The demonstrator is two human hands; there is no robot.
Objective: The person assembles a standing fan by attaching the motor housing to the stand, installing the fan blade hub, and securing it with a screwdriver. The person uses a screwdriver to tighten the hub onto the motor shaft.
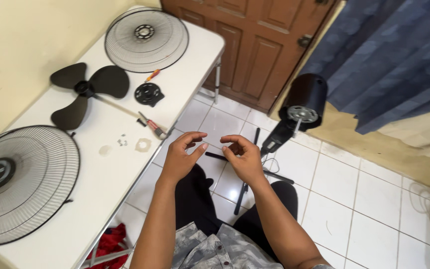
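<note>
Left hand (179,158): raised over the lap, fingers loosely curled and apart, thumb and forefinger nearly meeting; whether the grip pinches some tiny part is too small to tell.
Right hand (245,158): just beside the left, fingertips facing it without touching, grip likewise loosely curled, contents not discernible.
Fan motor head (304,102): black, on its stand on the tiled floor (354,199), beyond the right hand.
Counter (100,184): white, left of both hands. On it: screwdriver (151,124) nearest the left hand, small screws (122,142), black blade (83,92), round black cap (149,93), two wire grilles (146,39) (21,184).
</note>
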